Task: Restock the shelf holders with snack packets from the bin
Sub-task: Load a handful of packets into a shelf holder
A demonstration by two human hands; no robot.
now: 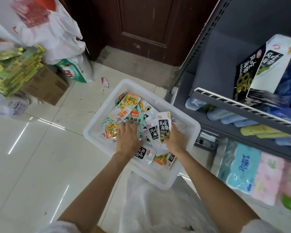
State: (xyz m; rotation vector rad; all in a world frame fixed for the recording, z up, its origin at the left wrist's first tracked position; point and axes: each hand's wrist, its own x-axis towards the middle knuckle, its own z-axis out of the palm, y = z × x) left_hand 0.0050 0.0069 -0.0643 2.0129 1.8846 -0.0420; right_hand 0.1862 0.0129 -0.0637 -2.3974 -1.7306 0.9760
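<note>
A white plastic bin (97,132) sits on the floor, filled with several snack packets, some orange and teal (124,106), some white with black labels. My left hand (128,140) lies flat with spread fingers on the packets in the bin's middle. My right hand (174,138) holds a small bunch of white-and-black seaweed packets (164,127) upright at the bin's right side. On the grey shelf to the right stands a black-and-white cardboard holder (259,71) with matching print.
The grey shelf's front rail (242,106) runs just right of the bin, with tissue packs (242,167) below it. A cardboard box (47,84) and stacked green packets (15,69) stand at the left. A clear plastic bag (158,207) lies between my arms. A dark wooden door (141,22) is behind.
</note>
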